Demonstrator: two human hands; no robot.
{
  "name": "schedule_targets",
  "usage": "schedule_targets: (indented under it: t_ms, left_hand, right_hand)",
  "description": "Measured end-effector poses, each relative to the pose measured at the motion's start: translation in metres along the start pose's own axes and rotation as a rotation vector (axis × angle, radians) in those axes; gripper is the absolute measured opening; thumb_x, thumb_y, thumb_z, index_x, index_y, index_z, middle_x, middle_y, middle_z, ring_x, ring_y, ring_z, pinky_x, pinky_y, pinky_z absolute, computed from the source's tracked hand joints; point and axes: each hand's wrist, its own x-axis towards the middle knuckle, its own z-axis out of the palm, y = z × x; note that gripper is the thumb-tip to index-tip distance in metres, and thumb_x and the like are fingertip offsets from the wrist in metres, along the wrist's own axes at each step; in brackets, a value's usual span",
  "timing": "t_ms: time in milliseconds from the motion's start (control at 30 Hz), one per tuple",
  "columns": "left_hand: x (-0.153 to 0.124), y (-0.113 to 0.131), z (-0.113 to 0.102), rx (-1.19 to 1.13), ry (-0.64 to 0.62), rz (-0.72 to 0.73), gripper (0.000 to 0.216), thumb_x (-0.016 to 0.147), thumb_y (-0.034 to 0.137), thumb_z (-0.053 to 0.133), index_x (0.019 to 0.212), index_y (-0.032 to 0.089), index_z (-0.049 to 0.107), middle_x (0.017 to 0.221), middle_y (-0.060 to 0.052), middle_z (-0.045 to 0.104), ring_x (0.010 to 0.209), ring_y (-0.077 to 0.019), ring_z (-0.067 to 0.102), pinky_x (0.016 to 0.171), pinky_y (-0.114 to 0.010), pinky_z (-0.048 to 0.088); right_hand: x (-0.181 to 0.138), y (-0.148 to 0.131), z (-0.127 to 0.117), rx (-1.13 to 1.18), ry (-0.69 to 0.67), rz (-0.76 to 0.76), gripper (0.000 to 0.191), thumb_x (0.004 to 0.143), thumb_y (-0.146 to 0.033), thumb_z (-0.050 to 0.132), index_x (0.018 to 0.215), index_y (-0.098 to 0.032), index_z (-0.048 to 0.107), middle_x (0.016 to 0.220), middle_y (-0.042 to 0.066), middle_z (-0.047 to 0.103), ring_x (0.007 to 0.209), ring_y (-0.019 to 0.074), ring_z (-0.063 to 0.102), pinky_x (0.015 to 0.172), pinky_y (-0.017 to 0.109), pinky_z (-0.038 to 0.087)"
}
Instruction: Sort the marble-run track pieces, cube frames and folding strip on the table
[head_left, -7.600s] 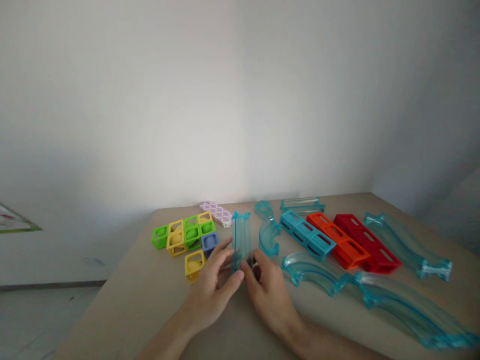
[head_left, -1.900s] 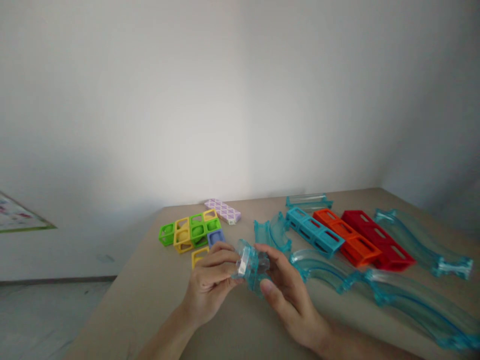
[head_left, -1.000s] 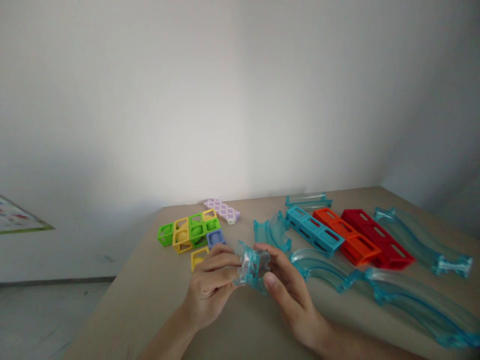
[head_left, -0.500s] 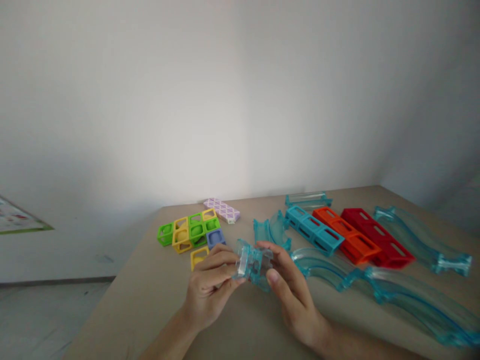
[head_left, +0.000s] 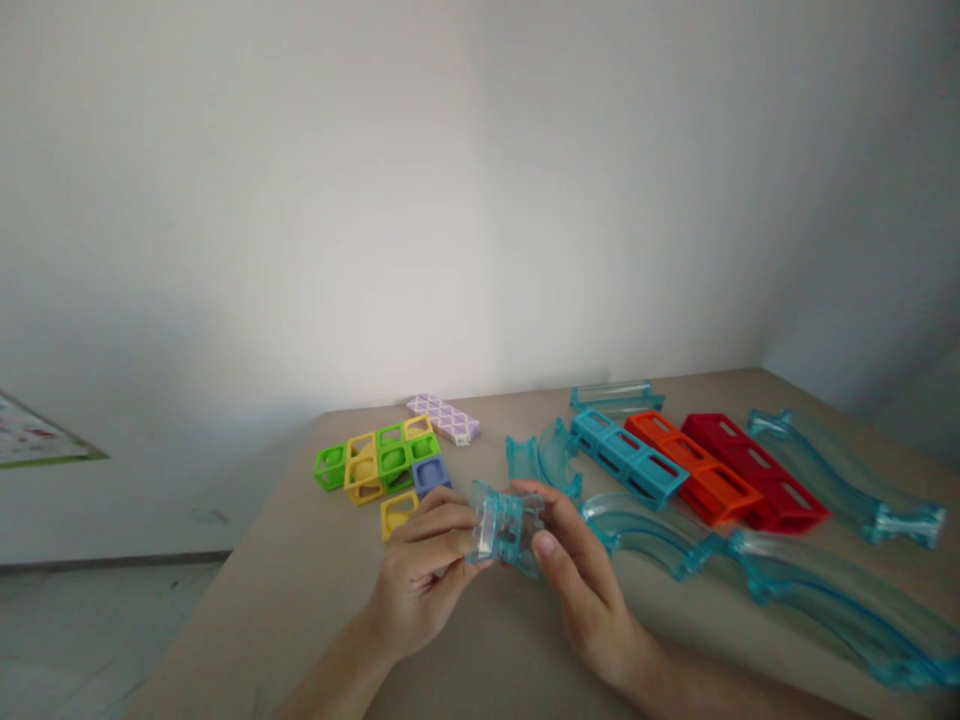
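Observation:
Between my two hands, just above the table's near part, is a short see-through blue track piece (head_left: 504,525) with notched ends. My left hand (head_left: 424,570) pinches its left end between thumb and fingers. On the other end, my right hand (head_left: 581,580) grips with its thumb in front and fingers behind. My fingers cover parts of both ends, so I cannot tell if it is one piece or two joined. Just behind the hands lie a yellow open cube (head_left: 397,515) and a small curved clear blue track (head_left: 555,460).
Green and yellow cubes (head_left: 392,460) sit grouped at the left with a blue-violet cube (head_left: 432,476). Behind them lies a purple patterned bar (head_left: 444,418). Light blue (head_left: 628,458), orange (head_left: 694,468) and red blocks (head_left: 754,475) lie at the right, near long clear tracks (head_left: 847,595).
The clear track piece has turned very slightly between my fingers. Both hands stay almost in the same place, still gripping it. The other pieces have not moved.

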Motion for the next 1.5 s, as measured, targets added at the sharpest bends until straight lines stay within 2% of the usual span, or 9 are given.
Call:
schedule_targets:
  t_ms: [233,500,767,867,933,1067,1233,1400,1500]
  left_hand:
    - [0.001,0.002,0.0,-0.027,-0.005,0.001,0.017,0.08,0.003,0.063,0.089,0.016,0.071,0.081,-0.008,0.067,0.082,-0.0196,0.056,0.075,-0.035,0.048]
    - [0.0,0.002,0.0,-0.042,-0.006,-0.078,0.013,0.079,0.007,0.066,0.086,0.015,0.072,0.082,-0.008,0.068,0.082,-0.0193,0.06,0.078,-0.034,0.048]
    - [-0.014,-0.004,0.006,-0.32,0.146,-0.528,0.011,0.083,0.021,0.066,0.079,0.019,0.076,0.058,-0.001,0.064,0.055,-0.0119,0.058,0.054,-0.022,0.046]
    - [-0.017,-0.01,0.009,-0.582,0.235,-0.651,0.013,0.082,0.026,0.068,0.088,0.019,0.077,0.067,-0.004,0.069,0.054,-0.0123,0.059,0.053,-0.023,0.048]
    - [-0.016,-0.011,0.01,-0.728,0.274,-0.676,0.018,0.08,0.027,0.07,0.095,0.02,0.076,0.078,-0.006,0.072,0.056,-0.0125,0.06,0.051,-0.024,0.049]
    - [-0.009,-0.006,0.01,-0.89,0.342,-0.736,0.019,0.077,0.028,0.073,0.092,0.017,0.076,0.074,-0.007,0.07,0.061,-0.0133,0.061,0.05,-0.021,0.048]
    - [-0.004,-0.002,0.005,-1.006,0.398,-0.813,0.026,0.073,0.024,0.077,0.097,0.019,0.072,0.077,-0.003,0.065,0.068,-0.0118,0.061,0.059,-0.022,0.048]
    - [-0.006,-0.006,0.002,-0.967,0.372,-0.779,0.021,0.073,0.025,0.076,0.091,0.017,0.072,0.078,-0.002,0.063,0.068,-0.0114,0.058,0.062,-0.023,0.045]
    - [-0.006,-0.006,0.003,-0.929,0.349,-0.761,0.016,0.073,0.024,0.076,0.085,0.016,0.07,0.075,-0.001,0.061,0.067,-0.011,0.056,0.062,-0.022,0.043]
  right_hand:
    - [-0.002,0.001,-0.002,0.013,0.013,0.029,0.031,0.096,-0.04,0.048,0.127,-0.035,0.051,0.122,0.001,0.06,0.113,0.0178,0.056,0.089,0.024,0.049]
    - [0.0,-0.003,0.001,0.0,-0.049,0.013,0.031,0.097,-0.04,0.047,0.128,-0.033,0.048,0.103,0.002,0.065,0.111,0.0184,0.057,0.085,0.024,0.051]
    - [-0.003,-0.003,-0.001,-0.091,-0.064,-0.088,0.04,0.098,-0.035,0.044,0.136,-0.031,0.036,0.125,0.008,0.051,0.11,0.0206,0.056,0.098,0.037,0.046]
    - [-0.003,0.0,-0.002,-0.175,-0.044,-0.107,0.042,0.097,-0.033,0.045,0.137,-0.03,0.036,0.126,0.01,0.049,0.106,0.0217,0.055,0.097,0.04,0.047]
    - [-0.003,0.0,-0.002,-0.234,-0.035,-0.144,0.044,0.095,-0.029,0.048,0.137,-0.029,0.035,0.127,0.01,0.046,0.109,0.0219,0.053,0.095,0.038,0.047]
    - [-0.001,-0.001,-0.001,-0.259,-0.004,-0.25,0.045,0.089,-0.019,0.054,0.129,-0.029,0.037,0.124,0.009,0.043,0.117,0.0225,0.046,0.095,0.035,0.045]
    - [0.0,-0.002,0.001,-0.24,0.065,-0.308,0.044,0.08,-0.012,0.059,0.115,-0.029,0.037,0.118,0.007,0.044,0.108,0.0209,0.05,0.091,0.035,0.046]
    - [0.0,-0.006,-0.003,-0.398,0.042,-0.322,0.051,0.081,-0.015,0.055,0.129,-0.023,0.041,0.122,0.012,0.044,0.118,0.0279,0.046,0.099,0.046,0.041]
    - [0.001,-0.011,-0.004,-0.451,0.024,-0.345,0.044,0.078,-0.013,0.055,0.12,-0.023,0.047,0.122,0.012,0.044,0.118,0.0295,0.046,0.098,0.049,0.041]
